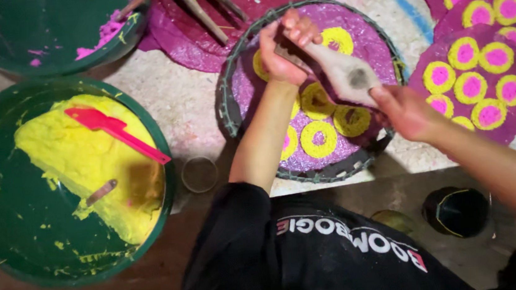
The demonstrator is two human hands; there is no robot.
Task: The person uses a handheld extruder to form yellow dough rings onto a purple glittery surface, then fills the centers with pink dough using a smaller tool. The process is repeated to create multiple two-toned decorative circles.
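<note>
A: Head view looks straight down on a round woven tray (230, 113) holding a purple disc (367, 42) dotted with yellow rings (318, 138). Both hands are closed on a pale cloth bag (348, 76): the left hand (284, 49) pinches its upper end over the far side of the tray, and the right hand (407, 113) squeezes the lower end near the tray's right edge.

B: So where is the risk?

A: I judge the squeeze itself to be the risk. With too much pressure, yellow paste floods a ring and closes its open centre. If the bag tilts, a drip lands on bare purple between rings.

B: Is the bag's opening visible?

A: Not clearly. A dark patch shows on the cloth, but I cannot tell whether that is a stain or a leak. A leak would smear the right hand and the disc.

B: Anything nearby to worry about?

A: Finished discs (479, 38) with pink-centred rings lie just beyond the tray's right edge, so a swinging right forearm could scuff them. On the floor to the left, the green tub (6, 248) of yellow paste (79, 160) holds a red spatula (117, 132), well apart from both hands.
</note>
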